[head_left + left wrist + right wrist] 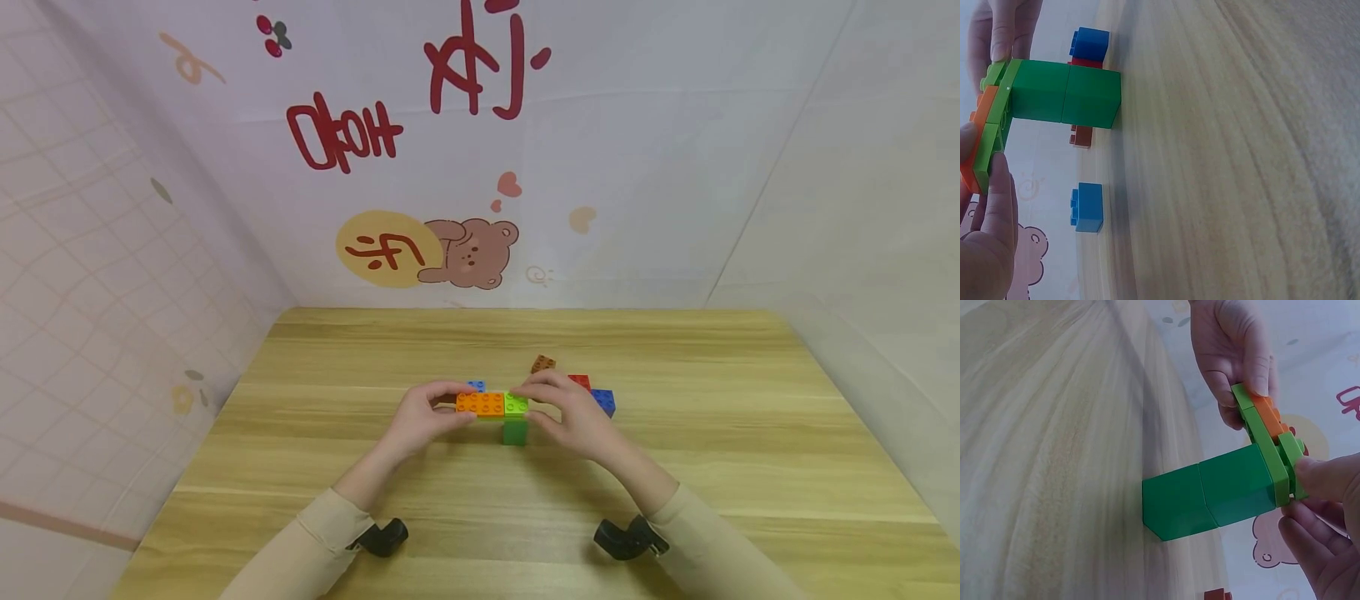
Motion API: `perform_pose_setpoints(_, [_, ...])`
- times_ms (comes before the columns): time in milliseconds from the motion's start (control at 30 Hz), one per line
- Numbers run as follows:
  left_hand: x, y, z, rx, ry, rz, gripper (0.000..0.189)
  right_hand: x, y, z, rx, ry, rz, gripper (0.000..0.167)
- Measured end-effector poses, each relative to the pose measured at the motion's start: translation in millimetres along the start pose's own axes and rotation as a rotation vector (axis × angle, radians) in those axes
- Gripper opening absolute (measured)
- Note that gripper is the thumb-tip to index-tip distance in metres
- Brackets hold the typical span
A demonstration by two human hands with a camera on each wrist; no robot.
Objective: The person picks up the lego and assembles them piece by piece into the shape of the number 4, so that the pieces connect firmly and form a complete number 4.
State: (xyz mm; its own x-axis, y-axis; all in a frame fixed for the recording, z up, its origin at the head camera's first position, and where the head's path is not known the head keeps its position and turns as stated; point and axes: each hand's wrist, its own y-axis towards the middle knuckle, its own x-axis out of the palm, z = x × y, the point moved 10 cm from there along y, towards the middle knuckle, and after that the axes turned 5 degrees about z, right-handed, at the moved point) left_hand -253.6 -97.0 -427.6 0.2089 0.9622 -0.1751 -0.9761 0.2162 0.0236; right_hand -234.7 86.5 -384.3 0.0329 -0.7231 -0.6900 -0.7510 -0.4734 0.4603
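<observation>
Two dark green bricks (1066, 94) stand stacked upright on the table. Across their top lies a layer of light green flat bricks (1266, 450), which juts out to the left. Above that layer are an orange brick (480, 405) and a small light green brick (516, 404), side by side. My left hand (420, 417) pinches the overhanging left end, thumb on the orange brick and fingers at the light green piece beneath. My right hand (576, 418) pinches the small light green brick between thumb and fingers. Whether that brick is fully pressed down, I cannot tell.
Behind the stack lie a light blue brick (1090, 207), a brown brick (543, 363), a red brick (580, 381) and a dark blue brick (603, 402). The wooden table (480, 525) meets a printed cloth wall (637, 167) at the back.
</observation>
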Motion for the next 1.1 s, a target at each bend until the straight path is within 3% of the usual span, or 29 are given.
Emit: perform_pose_setpoints(1100, [1.2,-1.2,2.4,0.031,-0.017,0.000,0.034,-0.3,1.6,-6.7,-0.012,-0.085,-0.010,0.032])
